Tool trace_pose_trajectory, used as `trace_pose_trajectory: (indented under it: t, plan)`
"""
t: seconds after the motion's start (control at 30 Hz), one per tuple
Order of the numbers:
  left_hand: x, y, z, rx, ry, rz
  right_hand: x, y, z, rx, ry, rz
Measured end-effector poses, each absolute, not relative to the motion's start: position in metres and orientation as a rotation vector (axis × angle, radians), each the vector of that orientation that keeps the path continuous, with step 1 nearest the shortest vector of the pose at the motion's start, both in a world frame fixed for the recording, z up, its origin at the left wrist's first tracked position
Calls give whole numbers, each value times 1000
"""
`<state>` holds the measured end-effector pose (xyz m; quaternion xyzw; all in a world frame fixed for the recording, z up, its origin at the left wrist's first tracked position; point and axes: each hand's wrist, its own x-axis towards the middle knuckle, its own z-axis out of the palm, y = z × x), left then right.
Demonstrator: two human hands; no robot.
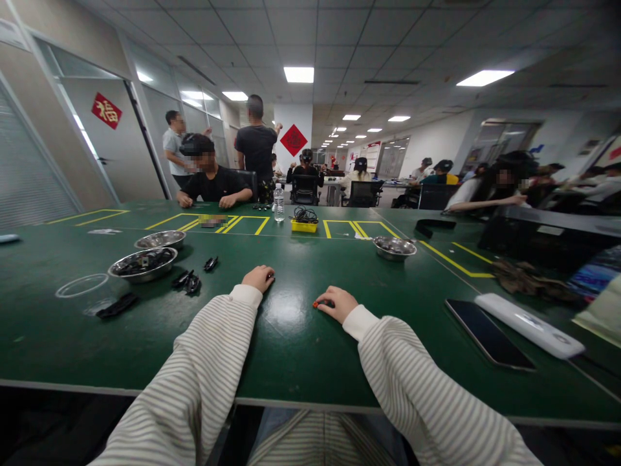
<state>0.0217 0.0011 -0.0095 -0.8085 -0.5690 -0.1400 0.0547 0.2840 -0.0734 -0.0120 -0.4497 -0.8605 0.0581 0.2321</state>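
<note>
Because the orange piece (315,304) is so small, the right hand (340,303) seems to hold it by the very tips — thumb against finger — close to the green table (301,369). The left hand (259,278) rests curled; whether it grips anything, I cannot tell. Left of it lie loose black parts (193,285), near a steel bowl (158,273) presumably keeping similar ones together.

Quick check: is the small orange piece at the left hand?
No, the small orange piece is at the fingers of the right hand.
</note>
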Motion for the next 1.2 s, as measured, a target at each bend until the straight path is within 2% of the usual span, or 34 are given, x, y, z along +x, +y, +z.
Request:
trace_pose_trajectory:
  t: [0.53,0.97,1.2]
  plan:
    - [40,-7,-10,-2678,-1508,-468,280,-74,-12,-962,-2396,111]
    - [41,-8,-10,-2656,-1537,-490,279,-76,-8,-1120,-2315,14]
    - [41,-6,-10,-2663,-1517,-454,280,-74,-11,-1185,-2345,96]
